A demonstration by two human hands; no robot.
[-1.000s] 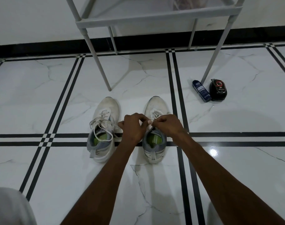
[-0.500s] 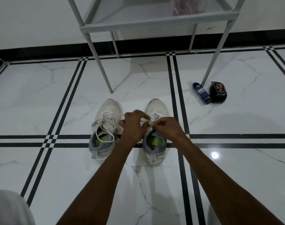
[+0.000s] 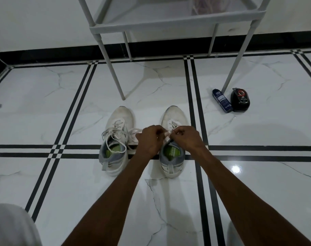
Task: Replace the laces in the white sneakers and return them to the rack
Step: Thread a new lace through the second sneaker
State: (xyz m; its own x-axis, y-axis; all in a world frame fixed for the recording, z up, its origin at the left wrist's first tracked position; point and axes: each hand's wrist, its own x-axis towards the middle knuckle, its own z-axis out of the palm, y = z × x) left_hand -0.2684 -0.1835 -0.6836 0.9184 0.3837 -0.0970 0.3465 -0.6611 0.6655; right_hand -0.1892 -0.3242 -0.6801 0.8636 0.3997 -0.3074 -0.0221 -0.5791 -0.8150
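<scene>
Two white sneakers with green insoles stand side by side on the tiled floor, toes pointing away from me. The left sneaker (image 3: 116,139) has loose white laces looped over its opening. Over the tongue of the right sneaker (image 3: 172,157), my left hand (image 3: 149,141) and my right hand (image 3: 185,139) meet, each pinching a white lace (image 3: 167,134) between curled fingers. The hands hide most of that shoe's lacing. The grey rack (image 3: 169,23) stands behind the shoes against the wall.
A blue tube (image 3: 222,100) and a black shoe-polish container (image 3: 240,99) lie by the rack's right front leg (image 3: 234,68). A rack leg (image 3: 114,71) stands just behind the left sneaker. A bag with pinkish contents (image 3: 209,6) sits on the rack shelf. My light-clothed knee (image 3: 11,226) is at bottom left.
The hands stay together on the right sneaker's lace, with small finger movements. The camera view shifted slightly, so the shoes sit a little lower in frame.
</scene>
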